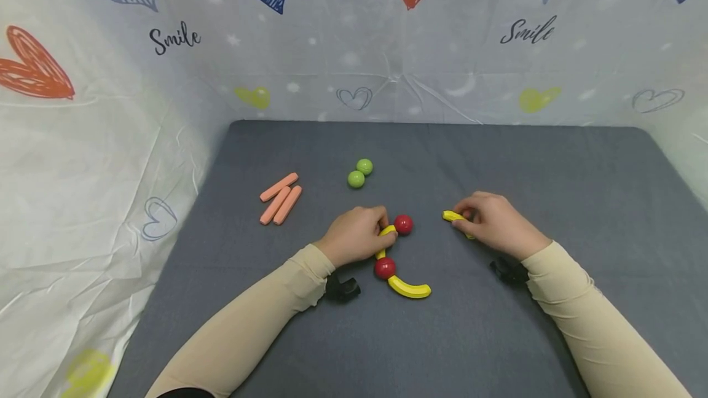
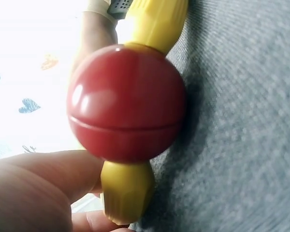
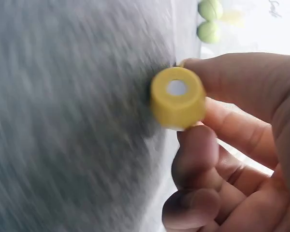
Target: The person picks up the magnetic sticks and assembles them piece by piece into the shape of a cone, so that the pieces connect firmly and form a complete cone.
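My left hand [image 1: 358, 235] pinches a curved yellow stick [image 2: 127, 191] in a chain of pieces on the grey cloth. In that chain, a red ball [image 1: 385, 268] joins the held stick to a second curved yellow stick [image 1: 409, 288] nearer me. Another red ball [image 1: 404, 224] sits at the far end of the held stick. Over to the right, my right hand [image 1: 495, 223] holds a separate yellow stick [image 1: 452, 215] between thumb and fingers. Its end, facing the right wrist camera, shows a round silvery disc [image 3: 177, 87].
Several things lie farther back on the grey-covered table [image 1: 553, 177]: three salmon-coloured straight sticks [image 1: 280, 200] at the left and two green balls [image 1: 360, 173] in the middle. A white cloth with printed hearts [image 1: 354, 42] hangs behind the table's far edge.
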Tool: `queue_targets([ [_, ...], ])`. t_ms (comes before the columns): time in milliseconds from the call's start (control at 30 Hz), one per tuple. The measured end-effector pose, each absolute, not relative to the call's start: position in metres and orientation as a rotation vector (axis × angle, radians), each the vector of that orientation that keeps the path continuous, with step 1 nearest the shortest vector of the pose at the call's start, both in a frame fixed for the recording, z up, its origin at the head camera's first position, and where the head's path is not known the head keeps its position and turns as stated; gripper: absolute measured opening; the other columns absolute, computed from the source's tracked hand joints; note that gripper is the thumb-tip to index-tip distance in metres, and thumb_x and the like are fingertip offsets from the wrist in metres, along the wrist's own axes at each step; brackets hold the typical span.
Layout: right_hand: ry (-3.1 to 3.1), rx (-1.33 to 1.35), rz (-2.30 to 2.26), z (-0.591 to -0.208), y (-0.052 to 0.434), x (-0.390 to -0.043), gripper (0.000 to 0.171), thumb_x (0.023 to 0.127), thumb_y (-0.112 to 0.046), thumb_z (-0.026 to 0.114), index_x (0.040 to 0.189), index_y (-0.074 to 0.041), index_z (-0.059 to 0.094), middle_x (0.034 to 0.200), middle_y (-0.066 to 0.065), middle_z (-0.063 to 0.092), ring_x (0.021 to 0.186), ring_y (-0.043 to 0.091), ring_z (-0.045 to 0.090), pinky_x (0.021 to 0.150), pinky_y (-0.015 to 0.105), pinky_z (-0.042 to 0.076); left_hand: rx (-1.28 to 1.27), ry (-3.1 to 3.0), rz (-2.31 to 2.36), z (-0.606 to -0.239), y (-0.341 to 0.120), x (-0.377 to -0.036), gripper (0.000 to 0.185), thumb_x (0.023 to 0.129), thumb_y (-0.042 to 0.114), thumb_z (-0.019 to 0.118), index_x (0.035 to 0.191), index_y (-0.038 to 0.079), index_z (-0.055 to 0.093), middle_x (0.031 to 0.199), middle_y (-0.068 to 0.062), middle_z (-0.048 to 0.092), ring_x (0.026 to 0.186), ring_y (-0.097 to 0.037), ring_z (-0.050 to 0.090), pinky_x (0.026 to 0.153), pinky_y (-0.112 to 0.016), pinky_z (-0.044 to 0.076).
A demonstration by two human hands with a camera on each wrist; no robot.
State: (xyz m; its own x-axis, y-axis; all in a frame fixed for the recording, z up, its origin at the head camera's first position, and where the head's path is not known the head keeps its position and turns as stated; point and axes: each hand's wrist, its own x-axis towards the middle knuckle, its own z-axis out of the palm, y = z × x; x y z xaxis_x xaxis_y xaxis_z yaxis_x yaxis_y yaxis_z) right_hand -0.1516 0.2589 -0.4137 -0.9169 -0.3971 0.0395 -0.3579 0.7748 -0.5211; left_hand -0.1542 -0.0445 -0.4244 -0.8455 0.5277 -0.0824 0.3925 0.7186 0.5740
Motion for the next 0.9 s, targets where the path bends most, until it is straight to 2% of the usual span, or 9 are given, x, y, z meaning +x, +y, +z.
queue_targets([
  [900,2.868,-0.842,-0.769,-0.415,0.218,-0.13,0.017,0.093,-0.021,0.082,0.107,-0.01,0.079,0.091,-0.005,0.069,0.071,0.004,0.055,0.064,0.026,0.049,0.792,2.646,0.744,-0.421,-0.039,-0.15,0.023,0.097,0.033,0.073,0.083,0.02,0.06,0.062,0.006,0.055,0.052,-0.009,0.052,0.049,-0.025,0.037],
])
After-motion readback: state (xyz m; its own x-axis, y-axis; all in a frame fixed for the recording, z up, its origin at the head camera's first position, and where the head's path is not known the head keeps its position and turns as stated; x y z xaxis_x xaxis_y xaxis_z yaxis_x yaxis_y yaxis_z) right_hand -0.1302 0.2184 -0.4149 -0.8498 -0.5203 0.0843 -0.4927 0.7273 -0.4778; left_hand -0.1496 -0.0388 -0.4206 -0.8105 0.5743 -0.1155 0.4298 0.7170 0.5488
